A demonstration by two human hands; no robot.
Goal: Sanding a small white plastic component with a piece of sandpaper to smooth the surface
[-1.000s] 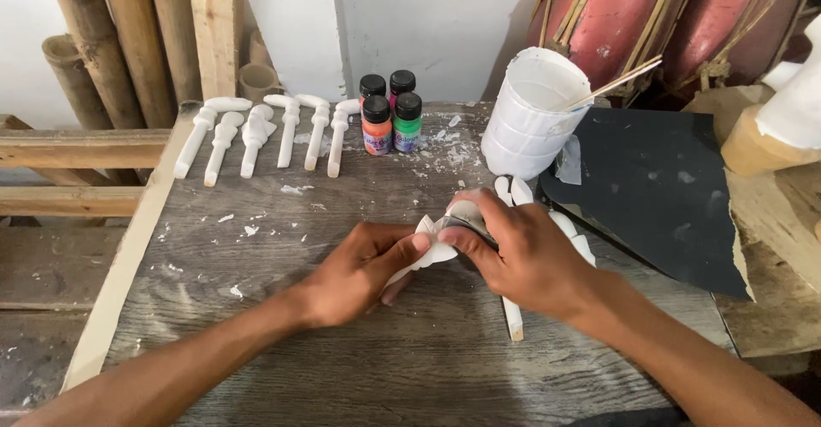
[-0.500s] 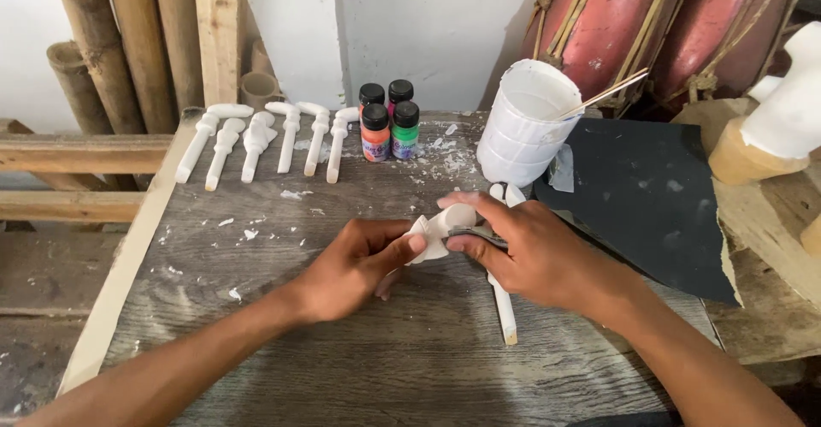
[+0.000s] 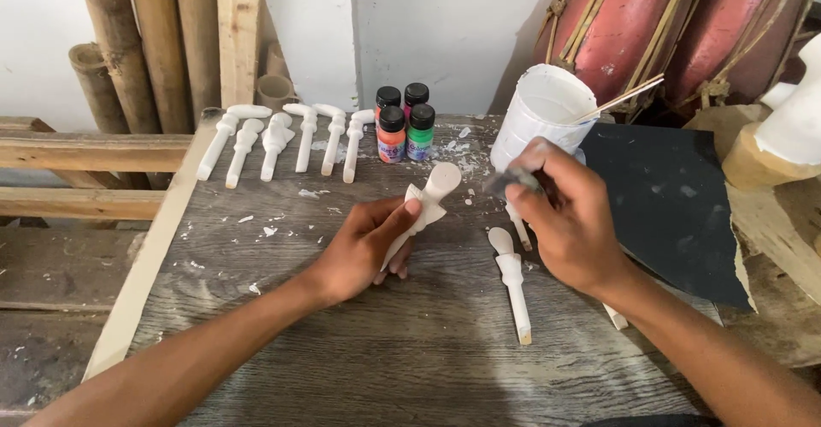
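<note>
Left hand [image 3: 359, 252] grips a white carved figure [image 3: 423, 209], tilted above the table [image 3: 342, 367]; right hand [image 3: 569, 217] pinches a grey sandpaper scrap [image 3: 505, 180] just beside it. One spare figure [image 3: 511, 283] lies near; six more [image 3: 282, 140] wait far left, paint bottles [image 3: 404, 123] unopened.

Left hand [image 3: 363, 252] gripped white carved figure [image 3: 425, 206], tilted above grey wooden table [image 3: 359, 367]. Right hand [image 3: 571, 222] pinched small grey scrap [image 3: 506, 180]. Second figure [image 3: 511, 280] lay between. Paint bottles [image 3: 404, 124], white cup [image 3: 542, 121] behind.
</note>
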